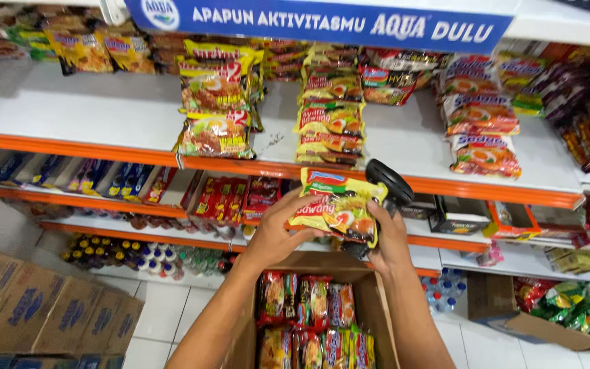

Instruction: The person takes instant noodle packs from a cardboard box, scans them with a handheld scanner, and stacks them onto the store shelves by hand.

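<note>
**Hands on one noodle packet, above the open carton**

Head view: left hand (276, 236) closed on the lower left edge of a yellow noodle packet (336, 206), fingers curled round it. Right hand (388, 240) gripping the packet's right edge, with a black handheld scanner (388, 183) behind the packet against the same hand; how the scanner is gripped cannot be told. Packet held tilted, directly above the open cardboard carton (375, 307), itself filled with upright rows of similar packets. Beyond the carton, an orange-edged white shelf (104, 116) carrying flat stacks of noodle packets (216, 109). Left of the carton, on the tiled floor, closed brown boxes (42, 307).
</note>
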